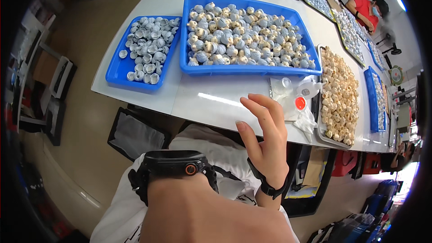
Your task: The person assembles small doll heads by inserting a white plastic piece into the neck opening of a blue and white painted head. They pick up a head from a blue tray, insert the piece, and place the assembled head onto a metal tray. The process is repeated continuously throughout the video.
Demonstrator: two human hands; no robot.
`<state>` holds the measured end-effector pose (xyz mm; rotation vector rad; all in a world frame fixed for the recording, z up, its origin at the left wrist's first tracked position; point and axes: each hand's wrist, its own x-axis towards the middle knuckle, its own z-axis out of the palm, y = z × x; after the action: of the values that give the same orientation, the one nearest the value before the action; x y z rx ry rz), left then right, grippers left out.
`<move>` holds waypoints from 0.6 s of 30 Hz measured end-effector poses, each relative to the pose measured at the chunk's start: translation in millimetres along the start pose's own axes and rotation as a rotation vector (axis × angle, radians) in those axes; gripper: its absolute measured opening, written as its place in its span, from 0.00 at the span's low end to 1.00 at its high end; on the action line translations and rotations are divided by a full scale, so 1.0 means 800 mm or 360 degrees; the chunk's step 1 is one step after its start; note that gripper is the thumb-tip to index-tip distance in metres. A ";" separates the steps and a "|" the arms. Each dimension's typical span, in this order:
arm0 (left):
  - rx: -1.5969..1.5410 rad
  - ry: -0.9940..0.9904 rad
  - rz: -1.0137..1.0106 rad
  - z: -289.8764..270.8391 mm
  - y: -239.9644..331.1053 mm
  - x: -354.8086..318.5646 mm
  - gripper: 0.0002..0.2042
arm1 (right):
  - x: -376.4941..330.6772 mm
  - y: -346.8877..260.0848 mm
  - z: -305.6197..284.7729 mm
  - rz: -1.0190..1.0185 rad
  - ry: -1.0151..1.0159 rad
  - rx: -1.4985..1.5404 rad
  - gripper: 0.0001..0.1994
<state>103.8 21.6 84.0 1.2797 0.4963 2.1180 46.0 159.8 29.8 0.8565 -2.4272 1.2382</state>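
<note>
My right hand (pixel 266 137) is raised in front of the table's near edge, fingers spread and thumb to the left, with nothing in it. A black band circles its wrist. My left forearm (pixel 202 211) crosses low and close, wearing a black watch (pixel 175 164); the hand beyond it is hidden. Past the right hand stands a large blue tray (pixel 252 69) of small cream pieces with blue-grey caps (pixel 227 38). To its left, a smaller blue tray (pixel 118 68) contains hollow blue-grey shells (pixel 154 78). Hollow cream pieces (pixel 337 94) fill a metal tray at right.
Beside the right hand lie a small open pot with a red inside (pixel 300 103), a white squeeze bottle (pixel 309 89) and a clear cup (pixel 284 84). Further trays (pixel 348 33) line the far right, near a person in red (pixel 365 14). A lined black bin (pixel 137 132) is below.
</note>
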 end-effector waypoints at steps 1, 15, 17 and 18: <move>0.0001 -0.0002 0.0000 0.000 -0.003 0.000 0.06 | -0.003 0.001 -0.001 -0.0002 0.0006 0.0002 0.18; 0.0811 0.1007 0.0871 0.034 0.048 -0.093 0.13 | -0.021 -0.066 -0.061 -0.0305 0.0602 0.0399 0.13; 0.0707 0.1171 0.0730 0.056 0.054 -0.112 0.13 | -0.020 -0.078 -0.071 -0.0511 0.0672 0.0406 0.11; 0.0600 0.1211 0.0585 0.063 0.064 -0.118 0.11 | -0.018 -0.084 -0.078 -0.0606 0.0716 0.0399 0.11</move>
<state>166.0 -79.6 75.6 0.7265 1.0829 2.9155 98.5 185.0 102.5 0.9305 -1.6939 1.4143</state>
